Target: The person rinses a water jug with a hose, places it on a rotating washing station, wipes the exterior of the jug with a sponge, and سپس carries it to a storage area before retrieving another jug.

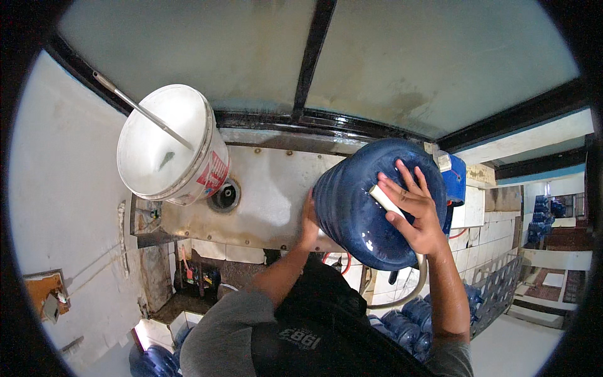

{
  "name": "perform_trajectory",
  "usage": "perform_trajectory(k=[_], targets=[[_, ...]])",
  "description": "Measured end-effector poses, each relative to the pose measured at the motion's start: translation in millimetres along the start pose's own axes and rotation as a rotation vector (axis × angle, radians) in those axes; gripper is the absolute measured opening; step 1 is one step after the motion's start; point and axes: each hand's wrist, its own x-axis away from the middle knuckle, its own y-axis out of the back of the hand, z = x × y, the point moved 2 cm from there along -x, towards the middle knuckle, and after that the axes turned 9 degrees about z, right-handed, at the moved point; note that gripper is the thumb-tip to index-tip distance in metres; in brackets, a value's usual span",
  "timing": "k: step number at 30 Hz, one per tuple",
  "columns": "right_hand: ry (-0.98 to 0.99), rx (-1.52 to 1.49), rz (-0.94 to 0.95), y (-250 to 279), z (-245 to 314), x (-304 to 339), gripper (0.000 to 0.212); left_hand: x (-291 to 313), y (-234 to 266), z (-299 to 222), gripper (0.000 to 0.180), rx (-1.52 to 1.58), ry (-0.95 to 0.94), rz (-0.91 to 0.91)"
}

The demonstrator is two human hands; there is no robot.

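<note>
A large blue water jug point(352, 207) lies tilted over the right part of a steel counter point(270, 195), its rounded bottom facing up toward me. Against its left side my left hand point(308, 223) is gripping, with the fingertips hidden by the jug. My right hand point(416, 217) spreads its fingers over the jug's bottom while its thumb keeps a cream hose point(384, 198) in the palm. The hose's open end points up and left on the wet-looking blue surface. Its far part curves down below the jug.
At the counter's left stands a white bucket point(210, 166) with a metal rod point(141, 109) leaning in it, beside a round drain point(225, 195). Frosted window panels point(402, 69) rise behind. Several blue jugs point(402, 327) sit low at right, near a perforated grey panel point(502, 295).
</note>
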Motion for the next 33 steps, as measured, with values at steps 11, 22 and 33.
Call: perform_trajectory(k=[11,22,33], targets=[[0.0,0.0,0.016,-1.7,-0.3,-0.4,0.05,-94.7,52.3,-57.0,0.04,1.302,0.485,0.384],[-0.031,0.029,-0.031,-1.9,-1.2,-30.6,0.049,-11.0,-26.4,82.7,0.057,1.044,0.32,-0.188],[0.013,-0.019,-0.032,4.4,-19.5,-4.4,0.049,-48.8,33.2,-59.9,0.061,1.169,0.243,-0.026]])
